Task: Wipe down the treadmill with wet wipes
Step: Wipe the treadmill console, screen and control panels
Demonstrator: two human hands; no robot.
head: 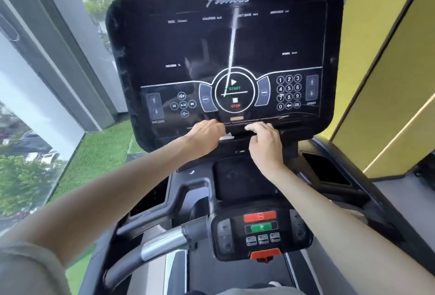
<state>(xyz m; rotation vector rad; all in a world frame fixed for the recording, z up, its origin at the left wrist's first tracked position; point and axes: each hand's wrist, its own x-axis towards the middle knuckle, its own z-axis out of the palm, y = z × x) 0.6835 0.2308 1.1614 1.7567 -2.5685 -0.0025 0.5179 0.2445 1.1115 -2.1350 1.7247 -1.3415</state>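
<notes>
The treadmill's big black console screen (223, 47) fills the upper middle, with START and STOP marks and a number pad. Both my hands reach to its lower edge. My left hand (204, 135) has its fingers curled at a small white wet wipe (227, 136) lying on the ledge under the screen. Only a corner of the wipe shows between the hands. My right hand (264, 140) sits just right of it, fingers bent down onto the ledge; whether it holds the wipe is not visible.
Below the hands lies a lower control panel (260, 228) with red and green buttons and an orange safety clip (266, 255). A silver-and-black handlebar (162, 245) curves at lower left. A window (35, 106) is on the left, a yellow wall (388, 82) on the right.
</notes>
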